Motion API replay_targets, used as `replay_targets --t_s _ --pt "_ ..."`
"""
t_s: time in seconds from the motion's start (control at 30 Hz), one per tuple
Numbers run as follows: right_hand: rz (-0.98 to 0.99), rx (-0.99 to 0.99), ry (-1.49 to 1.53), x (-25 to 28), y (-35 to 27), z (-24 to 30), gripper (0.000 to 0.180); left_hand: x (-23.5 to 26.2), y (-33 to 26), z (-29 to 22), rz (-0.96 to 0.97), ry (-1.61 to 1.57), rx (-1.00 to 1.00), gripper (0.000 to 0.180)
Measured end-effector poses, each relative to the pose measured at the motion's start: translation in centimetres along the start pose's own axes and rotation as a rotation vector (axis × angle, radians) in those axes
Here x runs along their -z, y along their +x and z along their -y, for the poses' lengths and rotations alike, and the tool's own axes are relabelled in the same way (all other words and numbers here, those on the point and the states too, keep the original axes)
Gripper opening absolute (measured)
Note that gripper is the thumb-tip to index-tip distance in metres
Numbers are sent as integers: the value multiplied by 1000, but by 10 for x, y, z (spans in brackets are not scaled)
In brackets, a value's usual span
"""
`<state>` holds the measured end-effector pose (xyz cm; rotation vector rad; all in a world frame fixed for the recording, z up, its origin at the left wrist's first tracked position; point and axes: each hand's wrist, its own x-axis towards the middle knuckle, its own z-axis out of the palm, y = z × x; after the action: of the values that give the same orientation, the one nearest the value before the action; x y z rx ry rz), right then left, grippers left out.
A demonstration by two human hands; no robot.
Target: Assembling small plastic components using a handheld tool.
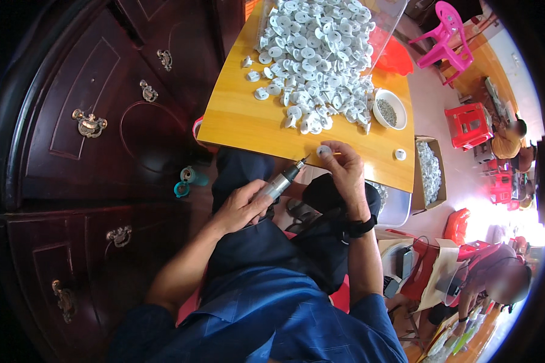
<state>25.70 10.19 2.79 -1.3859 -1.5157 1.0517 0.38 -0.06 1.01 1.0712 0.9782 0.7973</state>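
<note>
My left hand grips a silver and black electric screwdriver, its bit pointing up and right toward the table's near edge. Between the thumb and fingers of my right hand is a small round white plastic part. The screwdriver's tip is close to this part; whether they touch I cannot tell. A big heap of similar white parts covers the far half of the yellow wooden table. Right of the heap stands a white bowl of small metal screws. One single white part lies near the right corner.
A clear plastic bin and a red basin stand behind the heap. On the floor at right is a carton of white parts. Dark cabinets line the left, with a turquoise cup by them. Other people sit working at far right.
</note>
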Motion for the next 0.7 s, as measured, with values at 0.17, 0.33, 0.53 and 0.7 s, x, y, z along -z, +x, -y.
replay_targets --t_s 0.17,0.33,0.53,0.7 --pt "-156 136 -574 47 11 4 17 3 -1 0 -9 2 -5 30" --pt "-300 160 -972 102 13 1 22 1 1 1 0 18 1 30" --pt "-312 211 -957 132 49 20 22 3 1 4 0 6 9 30" --pt "-313 320 -930 139 104 16 13 5 1 5 -2 6 -9 35"
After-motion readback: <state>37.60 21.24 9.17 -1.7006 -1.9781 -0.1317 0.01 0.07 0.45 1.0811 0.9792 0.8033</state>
